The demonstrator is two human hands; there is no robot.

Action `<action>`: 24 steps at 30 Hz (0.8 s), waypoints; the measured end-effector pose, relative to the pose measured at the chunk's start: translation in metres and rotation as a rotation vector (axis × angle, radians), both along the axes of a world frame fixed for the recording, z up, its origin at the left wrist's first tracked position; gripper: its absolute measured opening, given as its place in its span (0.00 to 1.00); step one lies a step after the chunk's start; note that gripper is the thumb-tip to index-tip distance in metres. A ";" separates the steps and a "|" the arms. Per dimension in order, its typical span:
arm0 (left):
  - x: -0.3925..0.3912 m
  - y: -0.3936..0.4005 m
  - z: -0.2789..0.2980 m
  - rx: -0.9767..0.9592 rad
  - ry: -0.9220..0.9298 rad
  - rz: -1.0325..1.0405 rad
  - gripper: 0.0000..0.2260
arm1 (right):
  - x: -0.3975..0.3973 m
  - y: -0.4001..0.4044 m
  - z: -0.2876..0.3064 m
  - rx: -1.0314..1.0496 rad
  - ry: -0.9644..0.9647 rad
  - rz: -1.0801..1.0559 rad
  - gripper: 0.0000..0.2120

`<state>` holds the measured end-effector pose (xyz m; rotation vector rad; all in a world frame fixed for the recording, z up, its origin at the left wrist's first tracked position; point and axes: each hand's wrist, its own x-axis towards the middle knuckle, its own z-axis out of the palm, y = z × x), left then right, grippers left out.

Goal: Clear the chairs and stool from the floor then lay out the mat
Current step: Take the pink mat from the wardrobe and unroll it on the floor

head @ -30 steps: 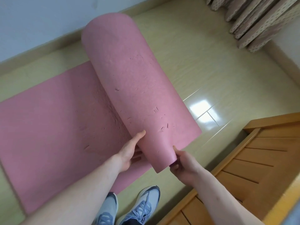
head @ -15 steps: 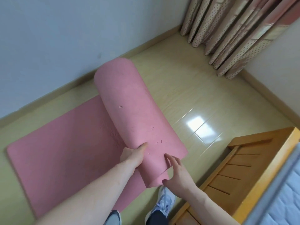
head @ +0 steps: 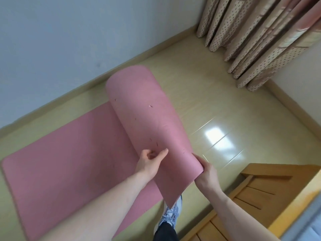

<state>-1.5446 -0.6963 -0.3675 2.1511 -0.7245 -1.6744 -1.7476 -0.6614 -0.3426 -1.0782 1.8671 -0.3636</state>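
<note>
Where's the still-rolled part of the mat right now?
In the head view it is mid-frame: the rolled part of the mat curls up between the flat part on the left and bare floor on the right.

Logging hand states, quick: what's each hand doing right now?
Left hand: fingers loosely curled, thumb touching the pink mat.
Right hand: grips the mat's edge.

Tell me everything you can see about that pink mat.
The pink mat looks like thin, soft foam, with small nicks and scuffs on its surface. It is only partly laid out: the left part lies flat on the tiled floor along the wall, with a rounded corner, while the right part curls up in a loose roll. The left hand touches the roll's near end with its thumb against the surface, and the right hand grips the loose edge. A shoe shows just below that raised edge.
</note>
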 end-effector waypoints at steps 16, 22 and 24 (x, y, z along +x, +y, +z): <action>-0.064 -0.034 -0.001 0.422 0.413 0.250 0.59 | -0.075 -0.079 0.007 0.309 -0.642 -0.280 0.16; -0.062 -0.014 -0.015 0.461 0.337 0.277 0.60 | -0.073 -0.073 0.005 0.345 -0.794 -0.460 0.17; -0.058 -0.006 -0.021 0.472 0.334 0.272 0.59 | -0.075 -0.072 0.004 0.339 -0.815 -0.473 0.17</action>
